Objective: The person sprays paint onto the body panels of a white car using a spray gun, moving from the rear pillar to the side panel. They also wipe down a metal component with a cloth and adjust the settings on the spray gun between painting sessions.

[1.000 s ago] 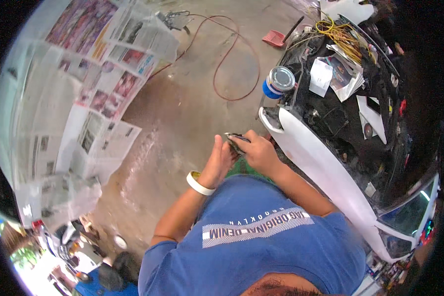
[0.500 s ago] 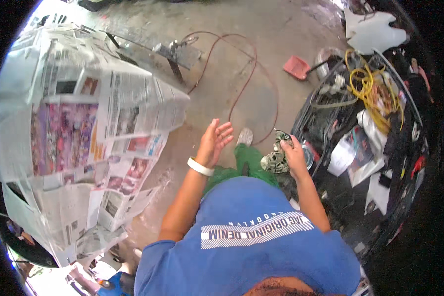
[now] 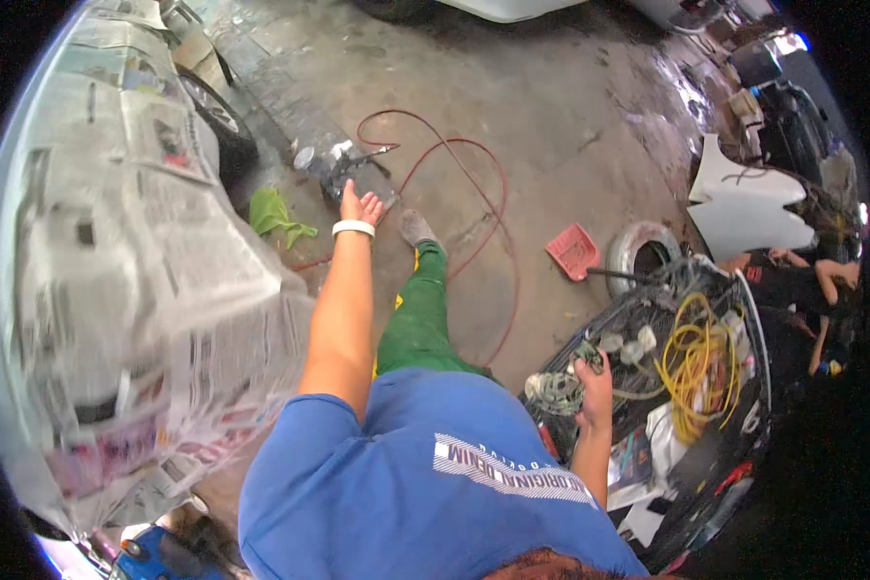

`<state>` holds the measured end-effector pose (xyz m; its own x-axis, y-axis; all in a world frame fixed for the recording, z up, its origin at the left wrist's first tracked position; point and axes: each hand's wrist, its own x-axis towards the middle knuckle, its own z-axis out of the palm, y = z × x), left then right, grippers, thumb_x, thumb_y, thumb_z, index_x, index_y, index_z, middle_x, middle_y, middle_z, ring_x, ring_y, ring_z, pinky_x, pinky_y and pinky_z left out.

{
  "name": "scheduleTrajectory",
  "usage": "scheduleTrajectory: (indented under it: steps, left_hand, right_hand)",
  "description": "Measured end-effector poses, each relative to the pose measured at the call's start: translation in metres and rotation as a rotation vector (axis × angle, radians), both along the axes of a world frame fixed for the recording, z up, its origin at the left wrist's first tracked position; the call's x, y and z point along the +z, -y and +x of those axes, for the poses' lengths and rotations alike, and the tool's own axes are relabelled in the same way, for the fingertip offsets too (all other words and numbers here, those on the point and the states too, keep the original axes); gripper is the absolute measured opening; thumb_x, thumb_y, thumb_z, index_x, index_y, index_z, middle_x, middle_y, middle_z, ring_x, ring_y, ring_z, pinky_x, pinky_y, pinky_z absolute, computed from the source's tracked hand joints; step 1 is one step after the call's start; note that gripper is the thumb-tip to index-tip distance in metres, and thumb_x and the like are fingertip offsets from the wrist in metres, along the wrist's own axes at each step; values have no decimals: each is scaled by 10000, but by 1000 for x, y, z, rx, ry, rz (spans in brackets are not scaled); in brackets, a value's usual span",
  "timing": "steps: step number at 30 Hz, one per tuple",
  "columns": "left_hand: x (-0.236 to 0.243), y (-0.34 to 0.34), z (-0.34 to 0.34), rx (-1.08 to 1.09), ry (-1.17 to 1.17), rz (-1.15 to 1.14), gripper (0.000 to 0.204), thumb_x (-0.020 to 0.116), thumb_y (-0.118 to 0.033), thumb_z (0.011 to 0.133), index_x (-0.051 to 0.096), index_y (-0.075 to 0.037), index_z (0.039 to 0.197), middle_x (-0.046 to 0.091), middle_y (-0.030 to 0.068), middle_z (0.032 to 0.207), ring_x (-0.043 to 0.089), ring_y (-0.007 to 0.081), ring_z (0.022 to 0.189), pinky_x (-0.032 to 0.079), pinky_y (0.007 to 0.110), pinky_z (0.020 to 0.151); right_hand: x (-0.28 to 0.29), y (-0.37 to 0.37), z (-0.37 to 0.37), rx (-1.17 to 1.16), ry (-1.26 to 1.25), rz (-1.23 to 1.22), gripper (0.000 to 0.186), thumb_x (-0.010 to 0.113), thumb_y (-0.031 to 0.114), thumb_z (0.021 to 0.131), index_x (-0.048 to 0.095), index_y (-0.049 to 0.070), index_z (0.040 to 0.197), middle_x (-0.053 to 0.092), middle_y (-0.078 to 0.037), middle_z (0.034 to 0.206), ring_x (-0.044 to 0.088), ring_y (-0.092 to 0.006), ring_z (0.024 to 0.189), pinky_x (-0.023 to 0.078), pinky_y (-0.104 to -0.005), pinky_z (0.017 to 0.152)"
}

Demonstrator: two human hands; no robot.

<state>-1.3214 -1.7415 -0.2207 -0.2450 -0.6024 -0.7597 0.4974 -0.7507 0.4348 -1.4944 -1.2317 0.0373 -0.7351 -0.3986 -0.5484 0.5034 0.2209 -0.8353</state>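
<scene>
My left hand (image 3: 361, 205), a white band round its wrist, reaches forward with fingers stretched out and nothing in it. Just beyond it, a low grey stand (image 3: 377, 179) bears a dark and silvery item (image 3: 341, 166) that I cannot make out, perhaps a tool. Down at my right side, my right hand (image 3: 594, 391) is closed round a crumpled cloth (image 3: 556, 391) with a dark green and pale pattern. The cloth hangs over the edge of a black tray-like part (image 3: 759, 348) heaped with things. To my left stands a car body covered in newspaper (image 3: 155, 261).
A red hose (image 3: 503, 184) loops over the concrete floor ahead. Near the wheel lies a bright green cloth (image 3: 271, 211). At the right are a red dustpan (image 3: 572, 253), a tyre (image 3: 621, 249), a white body panel (image 3: 744, 203), coiled yellow cord (image 3: 681, 362) and another person (image 3: 831, 285).
I have stepped forward and my view has shifted. My left hand has stretched out toward the low stand. My right hand still grips the cloth, now farther back beside me.
</scene>
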Motion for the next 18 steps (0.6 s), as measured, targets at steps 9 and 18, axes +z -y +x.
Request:
scheduleTrajectory:
  steps: [9,18]
  left_hand:
    - [-166,185,-52,216,279,369,927,570,-677,883,328,-11,1481,415,172,1504,479,339,1317,458,469,1044]
    - [-238,234,-35,451,302,654,756,476,-619,936,284,-215,1546,338,100,1560,443,381,1306,468,580,972]
  right_hand:
    - [-51,194,-144,289,328,354,378,615,131,962,477,25,1298,696,-115,1006,690,-230,824,575,-372,784]
    - [-44,335,-223,364,453,549,189,598,82,952,561,24,1129,695,-105,903,700,-221,795,586,-366,735]
